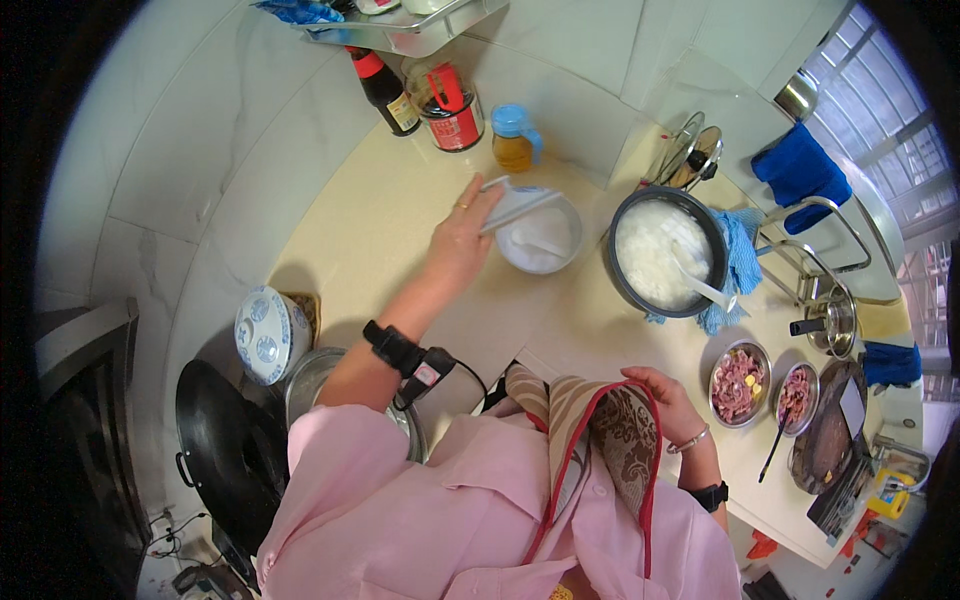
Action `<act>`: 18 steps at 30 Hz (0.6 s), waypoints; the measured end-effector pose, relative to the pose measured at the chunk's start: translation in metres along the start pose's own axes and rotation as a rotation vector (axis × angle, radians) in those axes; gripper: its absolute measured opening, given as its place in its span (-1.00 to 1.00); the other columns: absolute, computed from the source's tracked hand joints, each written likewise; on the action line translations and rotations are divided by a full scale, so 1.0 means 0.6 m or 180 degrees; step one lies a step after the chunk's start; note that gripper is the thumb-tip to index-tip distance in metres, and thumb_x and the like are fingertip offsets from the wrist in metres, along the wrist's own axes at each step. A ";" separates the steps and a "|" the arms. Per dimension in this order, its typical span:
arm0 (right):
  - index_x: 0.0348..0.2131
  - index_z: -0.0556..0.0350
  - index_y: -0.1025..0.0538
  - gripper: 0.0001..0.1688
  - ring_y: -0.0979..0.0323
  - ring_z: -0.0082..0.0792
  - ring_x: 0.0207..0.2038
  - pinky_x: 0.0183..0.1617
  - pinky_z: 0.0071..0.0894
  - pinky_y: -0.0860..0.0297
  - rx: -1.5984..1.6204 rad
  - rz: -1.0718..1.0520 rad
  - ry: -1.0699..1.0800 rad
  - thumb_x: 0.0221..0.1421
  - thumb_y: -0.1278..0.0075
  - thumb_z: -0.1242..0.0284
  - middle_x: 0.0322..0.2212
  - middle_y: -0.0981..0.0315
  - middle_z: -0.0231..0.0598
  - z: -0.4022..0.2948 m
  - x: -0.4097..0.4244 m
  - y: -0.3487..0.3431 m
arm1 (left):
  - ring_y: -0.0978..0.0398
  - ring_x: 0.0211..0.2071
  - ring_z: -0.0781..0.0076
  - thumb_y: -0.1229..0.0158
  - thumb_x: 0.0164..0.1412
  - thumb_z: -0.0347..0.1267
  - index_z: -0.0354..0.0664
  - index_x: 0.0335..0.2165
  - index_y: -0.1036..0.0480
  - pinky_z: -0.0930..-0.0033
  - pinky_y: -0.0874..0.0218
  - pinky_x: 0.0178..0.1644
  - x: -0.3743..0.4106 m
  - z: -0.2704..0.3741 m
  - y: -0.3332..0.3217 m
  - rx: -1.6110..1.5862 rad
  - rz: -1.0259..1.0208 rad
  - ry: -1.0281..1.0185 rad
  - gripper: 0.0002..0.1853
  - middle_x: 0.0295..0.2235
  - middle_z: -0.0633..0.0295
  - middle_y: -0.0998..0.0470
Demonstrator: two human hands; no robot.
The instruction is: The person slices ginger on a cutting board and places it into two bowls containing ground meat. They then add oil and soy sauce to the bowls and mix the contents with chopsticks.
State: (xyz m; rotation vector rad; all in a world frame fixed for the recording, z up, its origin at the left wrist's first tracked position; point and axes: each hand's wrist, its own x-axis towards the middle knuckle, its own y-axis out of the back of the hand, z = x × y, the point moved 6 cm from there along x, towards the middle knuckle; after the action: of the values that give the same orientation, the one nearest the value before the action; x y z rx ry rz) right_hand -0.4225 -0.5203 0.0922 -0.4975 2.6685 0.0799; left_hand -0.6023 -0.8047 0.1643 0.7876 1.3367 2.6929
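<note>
My left hand (459, 232) grips a white, blue-marked flat piece (521, 206), possibly a lid, tilted over the edge of a pale round bowl (566, 251). That bowl holds white contents and a white spoon (540, 244). To its right is a dark round pot (615, 274) of white, rice-like food, with a white spoon (709, 289) resting in it. My right hand (664, 397) is low, against the red-trimmed edge of a patterned brown cloth (626, 435) at my front; whether its fingers pinch the cloth is unclear.
Behind the bowl stand a dark sauce bottle (390, 97), a red-labelled jar (454, 120) and a blue-lidded jug (516, 139). Steel bowls of raw meat (739, 381) (796, 397) lie right, near a round chopping board (825, 442). Left are a black wok (225, 442) and a lidded blue-and-white pot (270, 334).
</note>
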 end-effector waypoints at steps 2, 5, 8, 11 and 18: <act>-0.10 0.21 -0.35 -0.63 -0.37 -0.55 -0.24 -0.15 -0.57 -0.31 -0.0152 -0.0008 0.0157 0.09 0.03 0.45 -0.28 -0.43 -0.27 -0.004 0.001 0.003 | -0.35 -0.13 -0.09 -0.01 -0.16 -0.67 -0.08 -0.05 -0.28 0.19 -0.28 -0.12 0.010 0.016 -0.023 -0.0016 -0.0003 -0.0297 -0.40 0.06 -0.16 -0.15; -0.10 0.21 -0.36 -0.59 -0.37 -0.57 -0.27 -0.19 -0.58 -0.32 -0.0257 0.0014 0.0141 0.07 0.01 0.39 -0.31 -0.43 -0.31 -0.007 0.013 0.008 | -0.33 -0.06 0.00 -0.05 -0.20 -0.71 -0.11 -0.04 -0.27 0.29 -0.25 -0.05 0.011 0.011 -0.060 0.0074 -0.0268 -0.0203 -0.36 0.08 -0.14 -0.13; -0.08 0.21 -0.35 -0.54 -0.38 -0.56 -0.32 -0.24 -0.56 -0.33 -0.0438 -0.0001 0.0005 0.06 0.01 0.32 -0.33 -0.42 -0.32 -0.016 0.039 0.006 | -0.35 -0.09 -0.03 -0.04 -0.21 -0.72 -0.08 -0.05 -0.29 0.26 -0.25 -0.06 0.003 0.011 -0.075 0.0047 -0.0190 -0.0506 -0.35 0.06 -0.17 -0.15; -0.05 0.21 -0.32 -0.49 -0.40 -0.52 -0.33 -0.29 -0.54 -0.35 -0.0246 -0.0119 -0.0046 0.08 0.05 0.26 -0.35 -0.43 -0.29 -0.035 0.077 -0.007 | -0.35 -0.10 -0.08 -0.03 -0.20 -0.71 -0.08 -0.05 -0.30 0.25 -0.23 -0.05 -0.007 0.006 -0.088 0.0082 -0.0241 -0.0702 -0.37 0.03 -0.22 -0.19; 0.12 0.24 -0.06 -0.24 -0.38 -0.28 -0.21 -0.35 -0.43 -0.40 0.0647 0.0052 -0.0154 0.12 0.16 0.10 -0.07 -0.24 -0.06 -0.070 0.188 -0.042 | -0.32 -0.09 -0.06 0.01 -0.17 -0.64 -0.12 -0.10 -0.34 0.19 -0.21 -0.03 -0.024 0.010 -0.097 0.0244 0.0008 -0.1109 -0.46 0.03 -0.13 -0.20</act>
State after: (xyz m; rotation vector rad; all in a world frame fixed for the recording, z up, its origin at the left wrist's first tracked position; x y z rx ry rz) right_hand -0.5252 -0.5868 0.0838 -0.4031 2.5968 -0.1710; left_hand -0.5981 -0.7670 0.1177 1.1983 1.3544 2.3694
